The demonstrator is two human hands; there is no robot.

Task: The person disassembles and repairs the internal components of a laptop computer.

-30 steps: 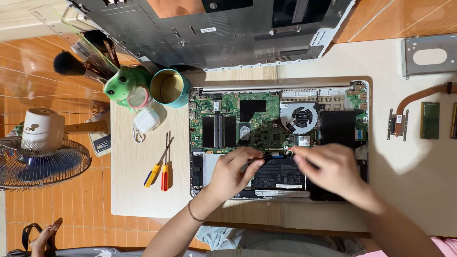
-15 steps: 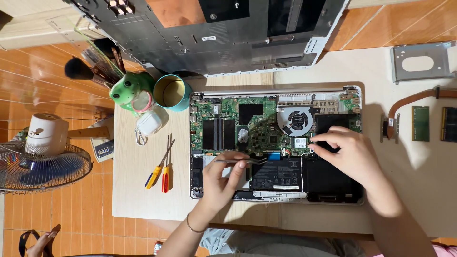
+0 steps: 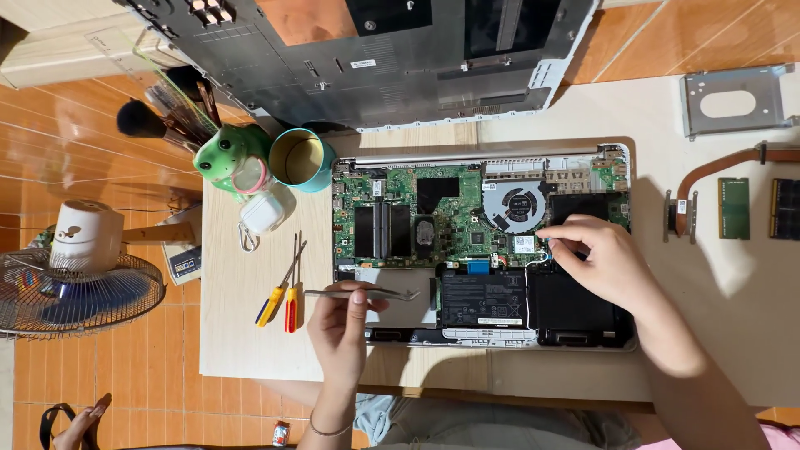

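Observation:
An opened laptop [image 3: 479, 158] lies on the table with its green motherboard [image 3: 392, 221], round fan [image 3: 515, 206] and black battery [image 3: 482, 298] exposed. My left hand [image 3: 340, 325] holds metal tweezers [image 3: 362, 293] level above the laptop's lower left part. My right hand [image 3: 596, 258] rests over the black bay at the right, its fingertips pinching a thin wire beside a small card right of the battery's top edge.
The laptop's grey bottom cover [image 3: 367, 58] lies behind. Two screwdrivers [image 3: 283, 287], a teal cup [image 3: 298, 160], a green frog holder [image 3: 223, 154] and a white case [image 3: 265, 208] stand at left. A metal bracket [image 3: 733, 102], heat pipe [image 3: 717, 171] and memory sticks [image 3: 733, 208] lie right. A fan [image 3: 71, 275] stands on the floor.
My left hand has drawn back left and down with the tweezers, off the board's middle. My right hand has moved right to the wire by the small card.

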